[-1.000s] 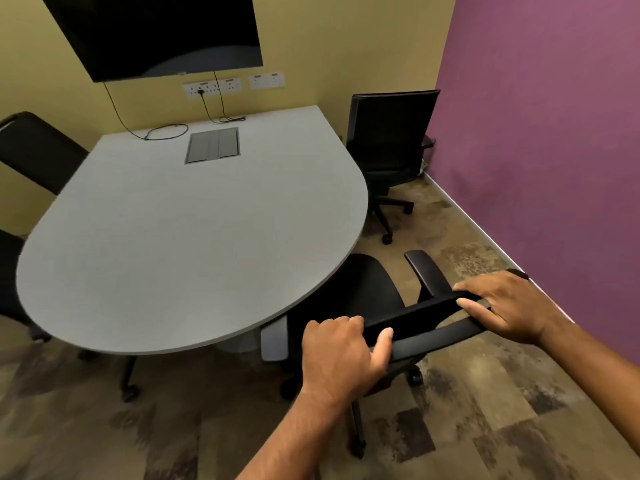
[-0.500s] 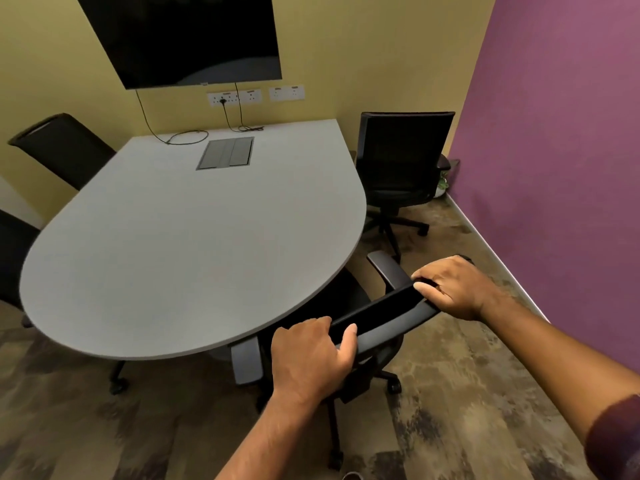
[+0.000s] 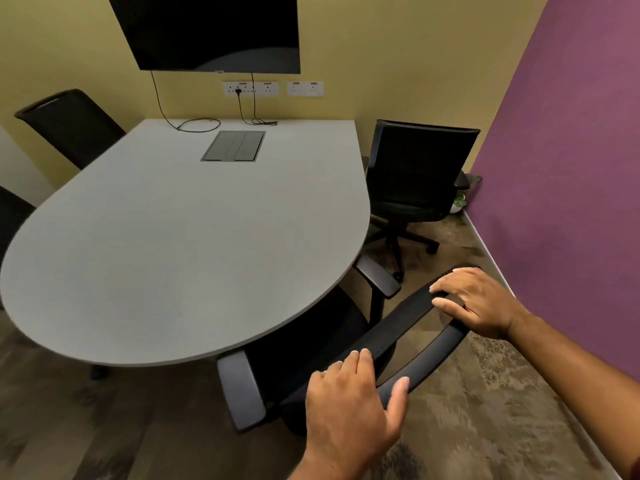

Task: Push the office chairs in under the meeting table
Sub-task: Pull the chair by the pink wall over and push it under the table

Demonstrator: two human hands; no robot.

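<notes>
A black mesh office chair (image 3: 398, 327) stands at the near right curve of the grey meeting table (image 3: 173, 254), its seat partly under the tabletop and its grey armrests just outside the edge. My left hand (image 3: 349, 410) grips the left end of the chair's backrest top, fingers over the front and thumb on the rear rim. My right hand (image 3: 478, 303) lies flat on the right end of the backrest with fingers spread. A second black chair (image 3: 419, 168) stands at the table's far right, apart from the edge.
The purple wall (image 3: 571, 168) runs close along the right. Another black chair (image 3: 69, 123) stands at the far left and a dark chair part (image 3: 10, 216) shows at the left edge. A screen (image 3: 214, 29) hangs on the yellow wall. Cables and a flap box (image 3: 233, 146) lie on the table.
The near chair has rolled in toward the table, its seat further under the top. My right hand's fingers have gone from a closed grip to lying spread on the backrest.
</notes>
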